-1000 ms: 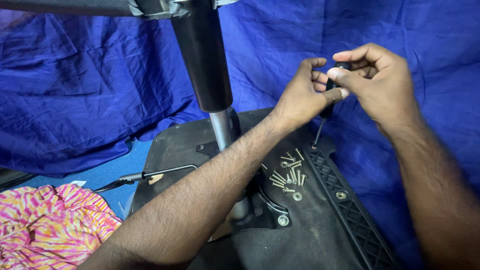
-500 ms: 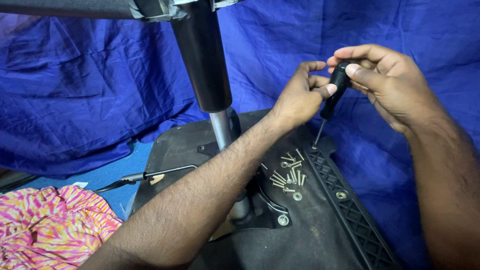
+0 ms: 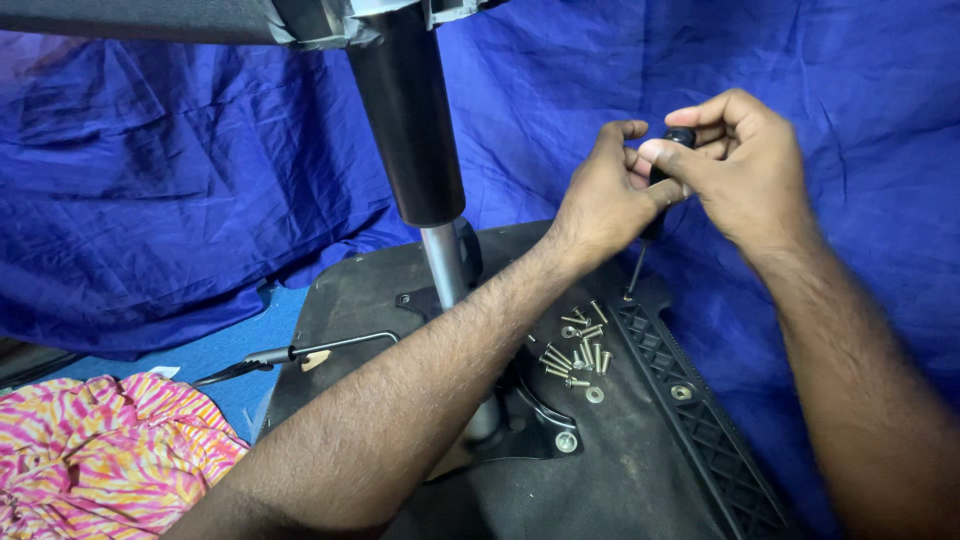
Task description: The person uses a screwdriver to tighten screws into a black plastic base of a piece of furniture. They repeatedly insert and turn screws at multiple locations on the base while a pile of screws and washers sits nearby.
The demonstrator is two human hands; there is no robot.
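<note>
Both of my hands hold a black-handled screwdriver [image 3: 672,165] upright over the underside of a black chair seat [image 3: 640,470]. My left hand [image 3: 605,190] grips the lower handle, and my right hand [image 3: 740,165] wraps the top of it. The metal tip [image 3: 630,285] touches the seat at the far end of a ribbed black strip [image 3: 690,400]. Several loose silver screws [image 3: 578,345] lie on the seat just below the tip.
A dark gas-lift column [image 3: 410,120] rises from the seat's centre plate [image 3: 535,425]. A thin lever [image 3: 300,352] sticks out to the left. Blue cloth [image 3: 180,190] covers the background, and a pink patterned fabric [image 3: 95,450] lies at lower left.
My right hand shifted slightly left and closed over the top of the handle. The screwdriver tip moved onto the far end of the ribbed strip.
</note>
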